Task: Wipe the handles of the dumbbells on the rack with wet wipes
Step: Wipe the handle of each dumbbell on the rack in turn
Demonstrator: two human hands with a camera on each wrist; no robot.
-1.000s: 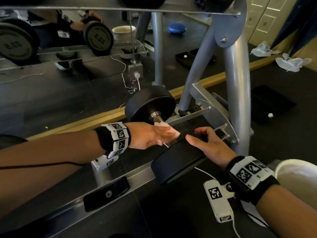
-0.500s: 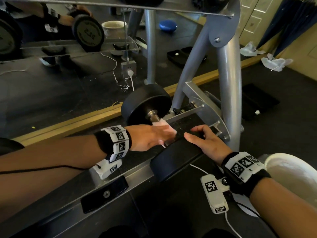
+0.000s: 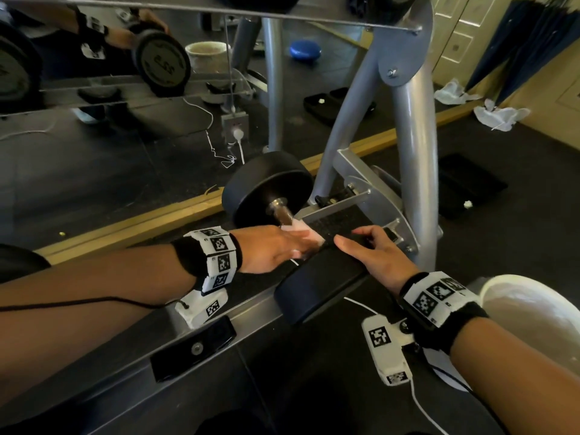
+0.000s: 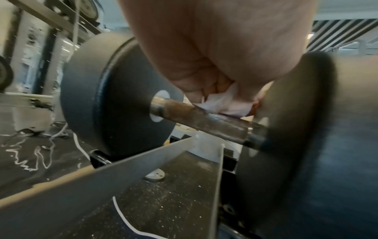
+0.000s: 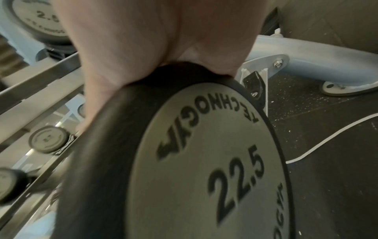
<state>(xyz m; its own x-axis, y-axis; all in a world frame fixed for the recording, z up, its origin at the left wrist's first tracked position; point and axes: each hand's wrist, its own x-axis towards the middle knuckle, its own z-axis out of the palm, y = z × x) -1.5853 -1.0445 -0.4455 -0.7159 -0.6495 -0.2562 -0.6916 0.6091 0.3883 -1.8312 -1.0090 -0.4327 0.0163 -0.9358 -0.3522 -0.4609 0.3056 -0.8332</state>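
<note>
Dark rubber gym floor with a mirror along the wall behind the rack (image 3: 414, 158). Head view: compared to a second ago barely anything shifted, the left hand (image 3: 276, 249) still has the wet wipe (image 3: 298, 232) wrapped on the handle (image 3: 282, 211) of the dumbbell (image 3: 266, 189), and the right hand (image 3: 379, 255) still rests flat-fingered on the near weight head. Crumpled white wipes (image 3: 499, 116) lie on the floor far right.

Left wrist view: fingers (image 4: 196, 77) curled around the bunched wipe (image 4: 225, 103), pressing it on the rusty handle (image 4: 204, 119) between both heads.

Right wrist view: palm (image 5: 155, 40) sits on the head's rim; the end cap (image 5: 214, 161) reads "22.5" and part of "TECHNOGYM". Another weight up top shows "2.5".
</note>
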